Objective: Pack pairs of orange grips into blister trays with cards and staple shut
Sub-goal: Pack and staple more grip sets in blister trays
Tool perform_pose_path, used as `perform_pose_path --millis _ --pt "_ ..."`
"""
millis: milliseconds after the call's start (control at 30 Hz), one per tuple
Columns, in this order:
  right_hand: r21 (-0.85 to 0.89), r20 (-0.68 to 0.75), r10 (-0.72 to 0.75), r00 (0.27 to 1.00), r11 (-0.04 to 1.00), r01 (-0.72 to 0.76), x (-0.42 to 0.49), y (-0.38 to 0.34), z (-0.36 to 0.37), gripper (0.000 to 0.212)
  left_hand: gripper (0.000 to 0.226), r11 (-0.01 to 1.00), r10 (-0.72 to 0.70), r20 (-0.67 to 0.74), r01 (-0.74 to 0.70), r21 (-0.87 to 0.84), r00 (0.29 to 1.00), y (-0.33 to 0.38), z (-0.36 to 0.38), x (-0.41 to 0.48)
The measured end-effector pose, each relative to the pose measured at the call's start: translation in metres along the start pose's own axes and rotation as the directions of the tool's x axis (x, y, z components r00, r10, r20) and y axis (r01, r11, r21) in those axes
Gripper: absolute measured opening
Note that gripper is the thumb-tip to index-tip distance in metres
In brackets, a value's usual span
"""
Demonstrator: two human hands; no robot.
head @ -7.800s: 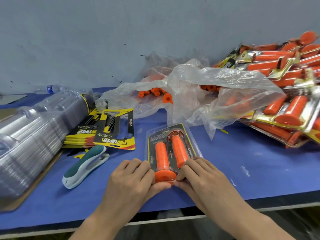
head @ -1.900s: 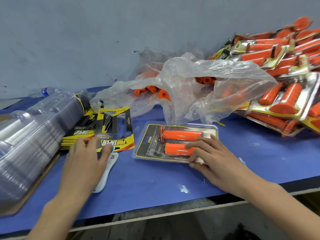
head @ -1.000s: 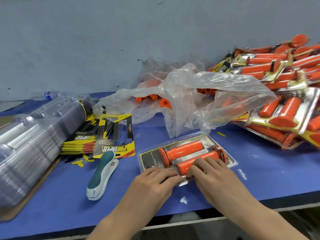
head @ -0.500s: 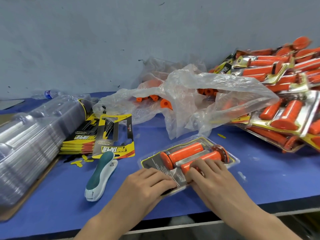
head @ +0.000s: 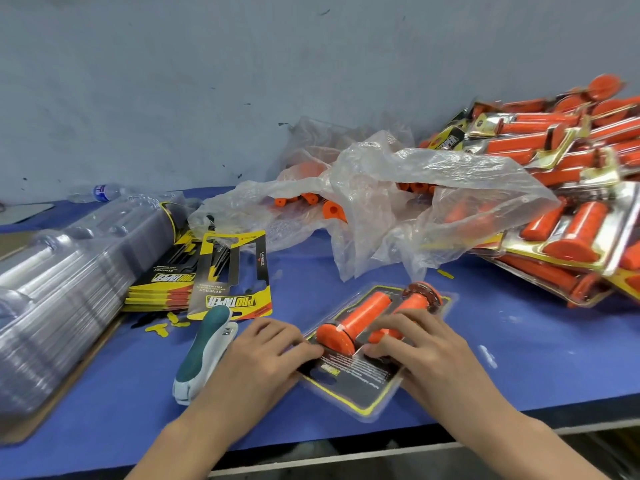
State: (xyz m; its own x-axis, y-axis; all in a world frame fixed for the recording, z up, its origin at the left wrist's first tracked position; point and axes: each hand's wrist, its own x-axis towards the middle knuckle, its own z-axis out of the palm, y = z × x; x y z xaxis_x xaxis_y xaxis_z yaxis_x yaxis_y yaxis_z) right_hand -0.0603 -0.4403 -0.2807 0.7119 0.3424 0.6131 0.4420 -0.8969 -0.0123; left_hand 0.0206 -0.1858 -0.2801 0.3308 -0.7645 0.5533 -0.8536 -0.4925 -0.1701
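Note:
A clear blister pack (head: 358, 384) with a black-and-yellow card and two orange grips (head: 363, 315) lies slantwise on the blue table (head: 519, 368), its card end towards me. My left hand (head: 263, 355) holds its left edge with bent fingers, the thumb tip against the flange of the left grip. My right hand (head: 426, 351) lies over the right grip, fingers curled on the blister, thumb on the card. A green-and-white stapler (head: 207, 348) rests on the table just left of my left hand, untouched.
Printed cards (head: 230, 278) lie in a stack behind the stapler. A long stack of empty clear trays (head: 69, 282) fills the left. A crumpled plastic bag (head: 398, 199) with loose orange grips sits at the back. Finished packs (head: 571, 202) pile up on the right.
The pack has turned from lying crosswise to pointing its card end at me. My left hand left the stapler and joined my right hand on the pack.

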Motion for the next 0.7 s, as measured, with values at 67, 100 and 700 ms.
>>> perform_pose_path --millis 67,100,700 --pt "-0.051 -0.014 0.004 1.0 0.999 -0.005 0.002 0.001 -0.004 0.036 0.022 0.995 0.032 -0.03 -0.029 0.091 0.999 0.005 0.0 -0.001" --pt "-0.077 -0.019 0.004 1.0 0.997 -0.006 0.002 -0.001 -0.006 0.039 0.021 0.99 0.038 -0.05 -0.03 0.141 0.998 0.007 0.0 -0.001" --pt "0.844 0.256 0.135 0.957 0.452 -0.289 -0.009 0.032 -0.015 0.037 0.05 0.976 -0.206 0.073 0.21 -0.051 0.976 -0.006 0.004 -0.003"
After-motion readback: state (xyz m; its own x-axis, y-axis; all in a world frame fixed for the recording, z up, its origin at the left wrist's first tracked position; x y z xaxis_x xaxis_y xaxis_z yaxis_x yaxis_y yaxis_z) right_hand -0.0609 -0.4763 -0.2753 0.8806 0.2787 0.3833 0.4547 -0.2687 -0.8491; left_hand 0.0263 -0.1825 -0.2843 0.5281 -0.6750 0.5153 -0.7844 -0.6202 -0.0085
